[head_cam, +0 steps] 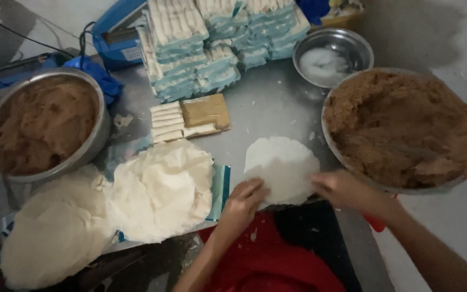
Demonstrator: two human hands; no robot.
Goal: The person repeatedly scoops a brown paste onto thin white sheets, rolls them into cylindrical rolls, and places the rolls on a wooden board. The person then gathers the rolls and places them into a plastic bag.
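Wrapper-laying is judged to be the step in hand: 1 thin round white wrapper [280,168] is spread flat on the steel table [266,103], at its near edge, between the 2 hands. The left hand [242,203] is set on the wrapper's lower left rim, fingers loosely curled and pressing down; whether the sheet is pinched or only held flat cannot be told. The right hand [337,187] is blurred at the wrapper's right rim, fingers partly open and touching it, with nothing seen gripped.

A large bowl of brown filling [406,127] is placed just right of the wrapper, its rim nearly touching the right hand. The next move is judged to call for a short reach into that bowl, while the sheet is kept from sliding off the table edge.

Left of the wrapper, 2 heaps of stacked white wrappers [160,189] are seen, well within reach. A second bowl of brown filling [39,124] is set at the far left. Behind, finished rolls on a small board [190,120], wrapped packs in stacks [217,38] and a small steel bowl of white powder [332,57] are laid out. Open steel is left only between the wrapper and those packs, so room for moving is judged narrow sideways and freer forward
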